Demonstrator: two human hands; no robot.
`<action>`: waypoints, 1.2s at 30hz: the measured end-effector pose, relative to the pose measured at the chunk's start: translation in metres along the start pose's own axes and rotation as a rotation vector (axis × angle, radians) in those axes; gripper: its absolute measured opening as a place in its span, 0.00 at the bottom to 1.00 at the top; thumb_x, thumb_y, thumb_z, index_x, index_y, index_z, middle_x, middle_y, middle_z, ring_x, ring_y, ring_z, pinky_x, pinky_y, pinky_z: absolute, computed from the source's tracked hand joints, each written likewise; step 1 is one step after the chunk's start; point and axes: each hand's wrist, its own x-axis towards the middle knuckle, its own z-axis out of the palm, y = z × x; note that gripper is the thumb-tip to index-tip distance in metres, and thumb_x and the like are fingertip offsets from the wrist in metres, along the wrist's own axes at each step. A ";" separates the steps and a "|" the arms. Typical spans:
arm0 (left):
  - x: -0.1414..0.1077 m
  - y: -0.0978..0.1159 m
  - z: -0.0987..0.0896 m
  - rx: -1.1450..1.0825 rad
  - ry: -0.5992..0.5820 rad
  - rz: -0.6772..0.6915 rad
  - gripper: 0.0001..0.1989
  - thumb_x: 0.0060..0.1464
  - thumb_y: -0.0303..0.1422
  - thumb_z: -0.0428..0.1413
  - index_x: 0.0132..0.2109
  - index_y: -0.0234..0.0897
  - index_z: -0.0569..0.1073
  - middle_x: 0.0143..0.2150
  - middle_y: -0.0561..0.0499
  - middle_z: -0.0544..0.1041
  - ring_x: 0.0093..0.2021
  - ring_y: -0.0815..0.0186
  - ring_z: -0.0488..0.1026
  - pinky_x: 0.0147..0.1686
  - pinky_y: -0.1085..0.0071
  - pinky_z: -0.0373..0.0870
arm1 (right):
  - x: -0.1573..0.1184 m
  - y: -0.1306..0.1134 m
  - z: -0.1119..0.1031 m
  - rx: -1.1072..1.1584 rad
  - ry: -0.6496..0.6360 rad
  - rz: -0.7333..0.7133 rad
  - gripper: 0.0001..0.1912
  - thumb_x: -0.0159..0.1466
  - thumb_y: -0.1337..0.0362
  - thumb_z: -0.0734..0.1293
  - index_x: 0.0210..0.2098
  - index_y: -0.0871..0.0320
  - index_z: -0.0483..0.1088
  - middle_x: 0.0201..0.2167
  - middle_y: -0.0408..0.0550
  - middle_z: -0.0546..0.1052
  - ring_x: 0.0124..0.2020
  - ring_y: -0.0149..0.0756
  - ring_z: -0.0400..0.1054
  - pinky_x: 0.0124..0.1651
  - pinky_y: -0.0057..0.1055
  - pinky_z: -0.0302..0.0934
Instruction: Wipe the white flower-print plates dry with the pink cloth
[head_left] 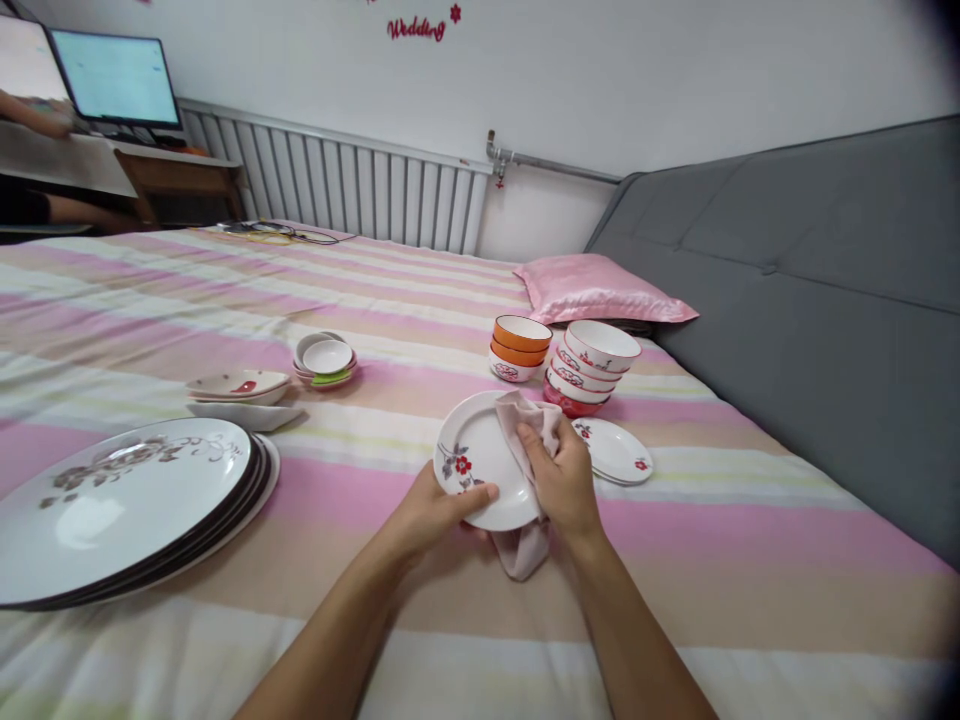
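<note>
A white plate with red and grey flowers is held tilted above the bed, gripped at its lower left rim by my left hand, thumb on top. My right hand is closed on a pale pink cloth that wraps over the plate's right edge, and part of the cloth hangs below. Just behind my right hand lie similar small plates, partly covered by it. Beyond them stand a stack of white and red bowls and a stack of orange and white bowls.
Large oval plates are stacked at the left. Behind them are boat-shaped dishes and small saucers. A pink pillow lies near the grey headboard. Cables rest on the far edge. Someone's arm shows by the monitor.
</note>
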 end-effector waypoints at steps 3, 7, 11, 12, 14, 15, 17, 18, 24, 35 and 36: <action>-0.002 0.000 -0.003 0.031 -0.055 -0.014 0.17 0.42 0.37 0.62 0.38 0.30 0.70 0.30 0.47 0.75 0.24 0.67 0.71 0.21 0.73 0.69 | 0.002 -0.002 -0.006 -0.017 -0.053 -0.020 0.13 0.59 0.55 0.63 0.35 0.59 0.67 0.28 0.42 0.72 0.30 0.33 0.65 0.34 0.28 0.58; -0.004 0.001 -0.007 0.050 -0.134 -0.045 0.20 0.42 0.35 0.63 0.42 0.31 0.68 0.32 0.47 0.75 0.27 0.66 0.72 0.21 0.74 0.70 | 0.003 -0.004 -0.014 -0.075 -0.151 -0.039 0.13 0.58 0.55 0.63 0.36 0.59 0.68 0.28 0.43 0.73 0.29 0.34 0.65 0.33 0.29 0.58; -0.004 0.001 -0.013 0.061 -0.240 -0.064 0.24 0.42 0.35 0.63 0.45 0.32 0.65 0.29 0.49 0.74 0.24 0.67 0.71 0.19 0.74 0.69 | 0.003 -0.008 -0.019 -0.093 -0.260 -0.041 0.13 0.58 0.54 0.63 0.35 0.57 0.68 0.29 0.44 0.74 0.30 0.35 0.66 0.34 0.29 0.58; -0.004 0.001 -0.014 0.071 -0.257 -0.078 0.24 0.41 0.34 0.63 0.45 0.32 0.65 0.28 0.50 0.74 0.23 0.68 0.71 0.18 0.74 0.69 | 0.003 -0.009 -0.020 -0.087 -0.292 -0.039 0.13 0.58 0.54 0.63 0.35 0.57 0.68 0.29 0.44 0.74 0.30 0.35 0.66 0.34 0.30 0.58; -0.004 0.001 -0.016 0.094 -0.285 -0.113 0.23 0.41 0.33 0.63 0.44 0.32 0.66 0.27 0.50 0.74 0.22 0.68 0.71 0.18 0.75 0.69 | 0.003 -0.010 -0.021 -0.070 -0.360 -0.037 0.12 0.58 0.54 0.63 0.34 0.57 0.69 0.29 0.44 0.75 0.30 0.36 0.67 0.33 0.30 0.59; -0.005 0.001 -0.016 0.107 -0.303 -0.132 0.22 0.41 0.33 0.63 0.44 0.32 0.66 0.27 0.50 0.74 0.21 0.69 0.71 0.17 0.75 0.69 | 0.003 -0.011 -0.022 -0.066 -0.391 -0.040 0.12 0.58 0.55 0.64 0.34 0.57 0.69 0.29 0.45 0.75 0.30 0.36 0.67 0.33 0.30 0.59; -0.006 0.002 -0.017 0.135 -0.348 -0.169 0.20 0.41 0.32 0.63 0.42 0.32 0.68 0.27 0.50 0.75 0.20 0.70 0.70 0.17 0.76 0.68 | 0.003 -0.013 -0.023 -0.077 -0.451 -0.055 0.11 0.58 0.56 0.64 0.34 0.56 0.70 0.29 0.44 0.75 0.30 0.35 0.67 0.33 0.29 0.58; -0.006 0.002 -0.017 0.147 -0.373 -0.189 0.19 0.41 0.32 0.62 0.41 0.32 0.69 0.27 0.50 0.74 0.20 0.70 0.70 0.17 0.76 0.68 | 0.002 -0.014 -0.024 -0.092 -0.482 -0.061 0.11 0.57 0.56 0.64 0.33 0.56 0.70 0.29 0.44 0.75 0.29 0.35 0.67 0.32 0.29 0.57; -0.008 -0.001 -0.022 0.174 -0.537 -0.306 0.19 0.39 0.29 0.62 0.41 0.34 0.71 0.25 0.53 0.73 0.18 0.71 0.69 0.13 0.79 0.63 | -0.002 -0.021 -0.026 -0.159 -0.720 -0.052 0.07 0.57 0.60 0.65 0.32 0.56 0.70 0.28 0.41 0.74 0.29 0.33 0.66 0.32 0.26 0.56; -0.008 0.008 -0.019 -0.041 -0.440 -0.067 0.23 0.42 0.40 0.62 0.44 0.30 0.74 0.37 0.43 0.77 0.37 0.61 0.73 0.38 0.68 0.69 | 0.003 -0.016 -0.027 0.069 -0.565 0.055 0.11 0.56 0.58 0.66 0.35 0.58 0.71 0.32 0.44 0.75 0.33 0.35 0.68 0.35 0.28 0.60; -0.007 0.009 -0.018 -0.051 -0.396 -0.020 0.23 0.43 0.42 0.61 0.43 0.30 0.74 0.36 0.43 0.77 0.36 0.61 0.74 0.37 0.69 0.68 | 0.005 -0.011 -0.027 0.082 -0.442 0.080 0.13 0.56 0.56 0.66 0.36 0.58 0.71 0.32 0.45 0.75 0.33 0.35 0.68 0.35 0.29 0.60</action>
